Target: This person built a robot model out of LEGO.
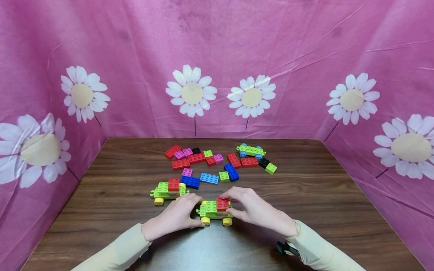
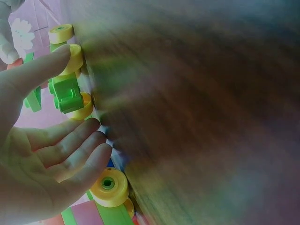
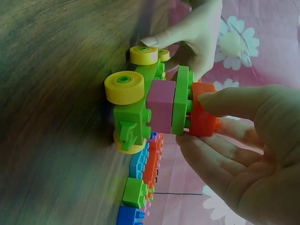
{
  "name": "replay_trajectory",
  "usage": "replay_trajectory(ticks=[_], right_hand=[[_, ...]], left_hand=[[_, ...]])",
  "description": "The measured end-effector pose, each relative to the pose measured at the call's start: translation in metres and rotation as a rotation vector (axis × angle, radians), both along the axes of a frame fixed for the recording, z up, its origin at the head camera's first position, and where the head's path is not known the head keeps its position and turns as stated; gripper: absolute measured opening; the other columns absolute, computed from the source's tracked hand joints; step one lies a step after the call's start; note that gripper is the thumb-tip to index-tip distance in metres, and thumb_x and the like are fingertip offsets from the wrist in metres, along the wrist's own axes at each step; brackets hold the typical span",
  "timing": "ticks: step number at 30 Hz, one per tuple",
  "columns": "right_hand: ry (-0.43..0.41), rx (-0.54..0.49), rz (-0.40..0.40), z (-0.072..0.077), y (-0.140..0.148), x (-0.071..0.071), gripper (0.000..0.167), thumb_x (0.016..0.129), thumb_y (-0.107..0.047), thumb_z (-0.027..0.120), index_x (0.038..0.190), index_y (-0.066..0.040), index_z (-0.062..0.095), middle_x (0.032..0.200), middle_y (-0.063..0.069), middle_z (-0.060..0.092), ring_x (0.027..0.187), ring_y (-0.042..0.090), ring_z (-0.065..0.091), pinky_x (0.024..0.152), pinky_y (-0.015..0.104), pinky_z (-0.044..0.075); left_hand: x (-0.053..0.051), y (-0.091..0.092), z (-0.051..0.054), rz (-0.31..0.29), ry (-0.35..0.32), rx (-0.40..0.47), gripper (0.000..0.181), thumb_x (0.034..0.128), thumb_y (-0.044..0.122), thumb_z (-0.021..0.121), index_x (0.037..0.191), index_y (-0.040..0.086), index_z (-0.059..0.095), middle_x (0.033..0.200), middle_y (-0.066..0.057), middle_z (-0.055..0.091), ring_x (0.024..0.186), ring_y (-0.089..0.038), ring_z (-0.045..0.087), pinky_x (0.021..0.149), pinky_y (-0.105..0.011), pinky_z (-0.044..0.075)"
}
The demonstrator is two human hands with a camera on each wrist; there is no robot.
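A green toy car (image 1: 209,214) with yellow wheels stands between the two hands. My right hand (image 1: 255,209) pinches a red brick (image 3: 203,108) over one end of the car. Green studs show between that brick and the green brick (image 3: 180,101) below it, which sits on a pink brick (image 3: 161,107). At the car's other end, my left hand (image 1: 178,214) has its thumb by a yellow wheel (image 3: 143,55) and its relaxed fingers on the far side. Left of it stands a similar green car (image 1: 162,191) topped with a red brick (image 1: 173,184).
Loose red, pink, black, green and blue bricks lie across the table (image 1: 112,180) behind the cars. A light blue brick (image 1: 209,178) lies nearest the middle. Farther back right stands a green car base (image 1: 251,150) with blue wheels. A pink flowered cloth (image 1: 217,45) surrounds the table.
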State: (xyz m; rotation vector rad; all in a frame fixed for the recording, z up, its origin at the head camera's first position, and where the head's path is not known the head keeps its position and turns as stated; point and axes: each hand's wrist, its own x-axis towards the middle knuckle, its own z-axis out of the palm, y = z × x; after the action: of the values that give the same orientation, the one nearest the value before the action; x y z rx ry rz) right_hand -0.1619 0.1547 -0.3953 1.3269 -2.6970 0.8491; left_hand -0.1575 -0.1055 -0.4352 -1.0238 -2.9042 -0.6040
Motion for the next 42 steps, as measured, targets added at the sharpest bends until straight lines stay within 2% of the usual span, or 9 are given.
replay_trajectory(ticks=[10,14,20,26,33,37,42], right_hand=[[0.02,-0.037,0.002,-0.005,0.003,0.0,0.03,0.085,-0.008,0.076,0.114,-0.007,0.066,0.11,0.004,0.072,0.098,0.013,0.069,0.083,0.028,0.06],[-0.004,-0.048,0.002,-0.002,0.001,-0.001,0.029,0.083,-0.007,0.078,0.11,-0.006,0.066,0.106,0.005,0.072,0.095,0.013,0.07,0.081,0.029,0.06],[-0.075,0.027,-0.033,0.007,-0.002,-0.004,0.028,0.082,-0.009,0.079,0.109,-0.007,0.069,0.103,0.004,0.073,0.091,0.013,0.07,0.08,0.027,0.06],[-0.077,0.097,-0.051,0.013,-0.006,-0.004,0.027,0.082,-0.011,0.079,0.108,-0.007,0.071,0.1,0.004,0.072,0.085,0.018,0.068,0.076,0.027,0.058],[-0.09,0.027,-0.068,0.007,-0.007,-0.003,0.028,0.079,-0.008,0.081,0.105,-0.009,0.069,0.097,0.002,0.07,0.085,0.015,0.068,0.076,0.031,0.06],[-0.058,-0.009,-0.074,0.002,-0.008,-0.001,0.029,0.077,-0.007,0.082,0.103,-0.009,0.068,0.097,0.002,0.07,0.083,0.013,0.068,0.075,0.03,0.06],[-0.05,0.031,-0.102,0.004,-0.012,0.001,0.028,0.077,-0.007,0.081,0.101,-0.01,0.068,0.093,0.0,0.067,0.075,0.016,0.062,0.066,0.022,0.053]], left_hand=[[-0.001,0.0,0.0,0.0,-0.006,-0.007,0.063,0.0703,0.041,0.087,0.116,0.003,0.064,0.107,-0.006,0.069,0.099,-0.021,0.064,0.082,-0.039,0.057],[-0.002,0.001,0.0,-0.001,-0.004,-0.006,0.063,0.0702,0.041,0.087,0.115,0.003,0.064,0.106,-0.006,0.069,0.099,-0.02,0.064,0.083,-0.039,0.057],[-0.002,0.0,-0.001,0.004,-0.015,-0.01,0.062,0.0704,0.041,0.087,0.115,0.003,0.065,0.106,-0.006,0.069,0.099,-0.02,0.064,0.083,-0.04,0.057],[-0.002,0.0,0.0,0.001,-0.025,-0.007,0.063,0.0704,0.041,0.088,0.116,0.003,0.064,0.106,-0.006,0.068,0.099,-0.021,0.064,0.084,-0.041,0.057],[-0.001,0.0,0.002,0.0,-0.031,-0.01,0.063,0.0703,0.04,0.088,0.116,0.003,0.064,0.107,-0.007,0.068,0.1,-0.021,0.064,0.084,-0.041,0.057],[-0.001,-0.001,0.002,0.003,-0.038,-0.012,0.063,0.0699,0.04,0.088,0.116,0.003,0.065,0.107,-0.006,0.068,0.099,-0.021,0.063,0.084,-0.041,0.057],[-0.002,-0.001,0.001,0.002,-0.042,-0.018,0.064,0.0702,0.041,0.088,0.116,0.003,0.065,0.107,-0.006,0.069,0.101,-0.02,0.063,0.085,-0.04,0.057]])
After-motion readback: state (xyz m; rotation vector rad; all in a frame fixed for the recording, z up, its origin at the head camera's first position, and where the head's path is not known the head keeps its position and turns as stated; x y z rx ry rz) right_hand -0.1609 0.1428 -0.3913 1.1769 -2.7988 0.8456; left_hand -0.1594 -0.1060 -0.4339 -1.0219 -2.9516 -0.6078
